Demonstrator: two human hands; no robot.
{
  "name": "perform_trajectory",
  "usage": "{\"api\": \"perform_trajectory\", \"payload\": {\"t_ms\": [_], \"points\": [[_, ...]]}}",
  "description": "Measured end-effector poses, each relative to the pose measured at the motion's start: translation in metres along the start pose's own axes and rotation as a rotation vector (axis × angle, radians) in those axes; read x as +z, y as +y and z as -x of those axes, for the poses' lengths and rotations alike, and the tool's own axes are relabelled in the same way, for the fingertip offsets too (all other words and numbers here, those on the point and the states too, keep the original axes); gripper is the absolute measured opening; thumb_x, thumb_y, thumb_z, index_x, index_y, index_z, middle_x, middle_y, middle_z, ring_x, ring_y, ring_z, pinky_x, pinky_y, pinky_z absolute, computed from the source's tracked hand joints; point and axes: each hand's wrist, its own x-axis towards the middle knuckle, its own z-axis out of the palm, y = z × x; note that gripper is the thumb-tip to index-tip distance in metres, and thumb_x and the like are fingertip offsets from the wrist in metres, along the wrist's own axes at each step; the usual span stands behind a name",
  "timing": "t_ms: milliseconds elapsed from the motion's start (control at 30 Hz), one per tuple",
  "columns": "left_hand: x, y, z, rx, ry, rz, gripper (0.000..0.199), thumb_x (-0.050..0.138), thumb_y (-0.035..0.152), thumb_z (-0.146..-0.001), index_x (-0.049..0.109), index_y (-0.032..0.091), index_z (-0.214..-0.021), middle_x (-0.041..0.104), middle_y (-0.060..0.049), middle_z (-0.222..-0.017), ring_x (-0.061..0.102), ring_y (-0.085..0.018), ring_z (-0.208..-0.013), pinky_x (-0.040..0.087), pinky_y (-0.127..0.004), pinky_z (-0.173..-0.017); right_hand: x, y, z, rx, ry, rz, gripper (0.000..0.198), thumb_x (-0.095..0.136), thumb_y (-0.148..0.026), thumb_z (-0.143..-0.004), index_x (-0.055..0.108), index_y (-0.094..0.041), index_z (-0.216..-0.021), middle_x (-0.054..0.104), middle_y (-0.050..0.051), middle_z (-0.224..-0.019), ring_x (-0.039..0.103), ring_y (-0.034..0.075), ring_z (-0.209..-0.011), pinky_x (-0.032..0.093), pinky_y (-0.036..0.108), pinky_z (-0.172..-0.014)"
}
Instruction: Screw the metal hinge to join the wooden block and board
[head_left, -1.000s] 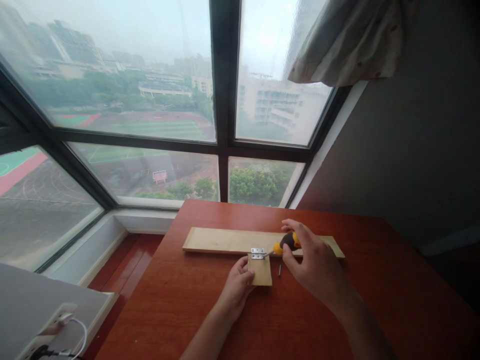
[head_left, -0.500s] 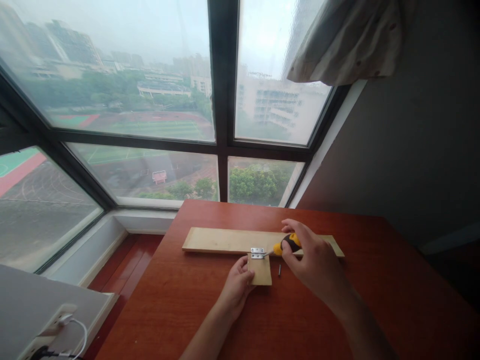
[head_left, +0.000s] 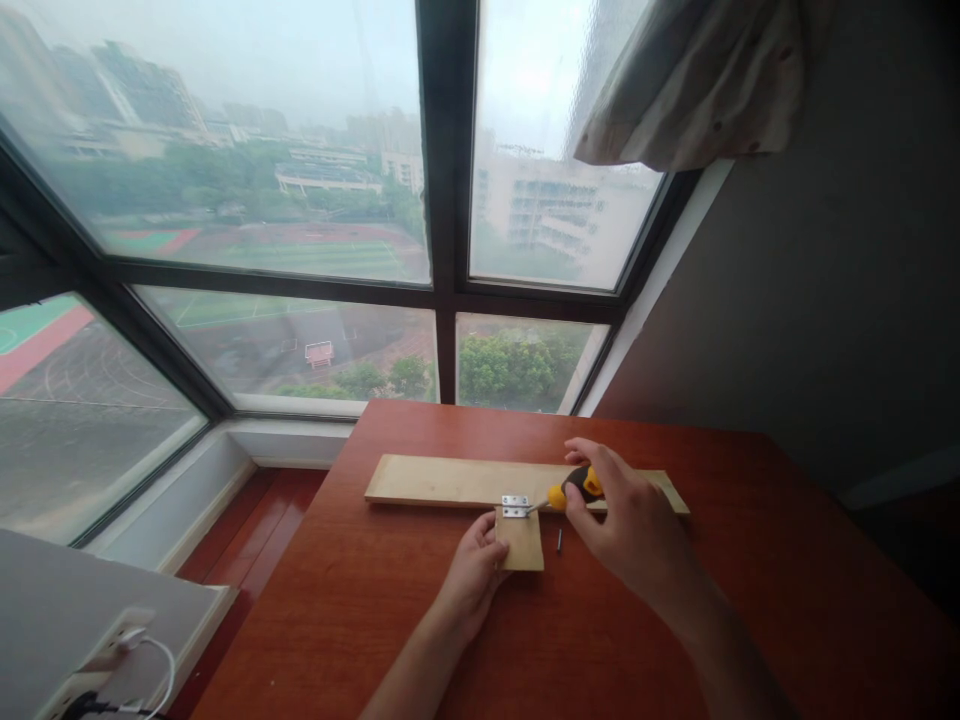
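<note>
My left hand (head_left: 478, 562) grips the left edge of a small wooden board (head_left: 523, 545), thumb on top. A silver hinge (head_left: 515, 507) lies over the board's far end and reaches across to the near edge of a long wooden plank (head_left: 442, 480). In my right hand (head_left: 626, 505) is a yellow and black screwdriver (head_left: 577, 488), held by its handle between thumb and fingers. It slants down to the left, its tip at the hinge's right side. Whether the tip sits in a screw is too small to tell. A small dark metal pin or screw (head_left: 559, 541) lies right of the small board.
The reddish-brown table (head_left: 360, 620) carries all of this. Beyond its far edge stand dark-framed windows (head_left: 444, 300). A curtain (head_left: 697, 90) hangs at upper right. A white plug and cable (head_left: 154, 645) are in a wall socket at lower left.
The yellow and black screwdriver handle has turned slightly in my right hand, the fingers shifting a little. My left hand, the boards and the hinge stay in place.
</note>
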Motion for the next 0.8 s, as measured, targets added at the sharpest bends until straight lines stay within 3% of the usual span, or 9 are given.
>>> {"api": "perform_trajectory", "payload": {"t_ms": [167, 333, 433, 600, 800], "points": [[0.0012, 0.0012, 0.0012, 0.002, -0.003, -0.004, 0.048, 0.071, 0.010, -0.062, 0.057, 0.016, -0.108, 0.071, -0.011, -0.102, 0.067, -0.021, -0.082, 0.051, -0.027, -0.066, -0.0041, -0.0041, 0.0017, -0.043, -0.021, -0.006, 0.040, 0.049, -0.019, -0.082, 0.048, -0.022, -0.122, 0.063, 0.007, -0.115, 0.062, 0.023, -0.102, 0.051, 0.034, -0.084], [0.0008, 0.0011, 0.0005, 0.006, -0.007, -0.004, 0.047, 0.069, 0.008, -0.063, 0.058, 0.016, -0.108, 0.071, -0.010, -0.101, 0.067, -0.021, -0.083, 0.052, -0.027, -0.067, -0.0019, -0.0036, 0.0002, 0.048, -0.021, 0.041, 0.029, 0.048, -0.034, -0.091, 0.051, -0.024, -0.118, 0.066, 0.004, -0.107, 0.067, 0.022, -0.087, 0.051, 0.034, -0.071], [0.0001, 0.0005, -0.0002, 0.007, -0.009, -0.002, 0.047, 0.070, 0.009, -0.062, 0.058, 0.016, -0.107, 0.071, -0.010, -0.101, 0.067, -0.021, -0.083, 0.051, -0.027, -0.066, -0.0026, -0.0038, 0.0006, 0.051, -0.034, -0.001, 0.026, 0.048, -0.029, -0.089, 0.052, -0.024, -0.114, 0.067, 0.003, -0.104, 0.067, 0.021, -0.085, 0.051, 0.032, -0.072], [0.0014, 0.0015, 0.0005, 0.005, -0.007, 0.005, 0.048, 0.071, 0.009, -0.061, 0.058, 0.015, -0.107, 0.071, -0.011, -0.101, 0.067, -0.021, -0.082, 0.051, -0.027, -0.066, -0.0077, -0.0071, 0.0032, 0.000, -0.050, -0.008, 0.038, 0.051, -0.018, -0.080, 0.048, -0.023, -0.117, 0.064, 0.005, -0.113, 0.064, 0.021, -0.095, 0.050, 0.033, -0.080], [0.0036, 0.0037, 0.0027, 0.000, 0.004, -0.003, 0.048, 0.072, 0.010, -0.061, 0.058, 0.016, -0.106, 0.071, -0.011, -0.103, 0.067, -0.021, -0.082, 0.051, -0.027, -0.067, -0.0029, -0.0029, 0.0021, 0.026, -0.013, 0.030, 0.029, 0.050, -0.033, -0.089, 0.051, -0.024, -0.117, 0.067, 0.004, -0.105, 0.066, 0.021, -0.087, 0.050, 0.032, -0.073]]}}
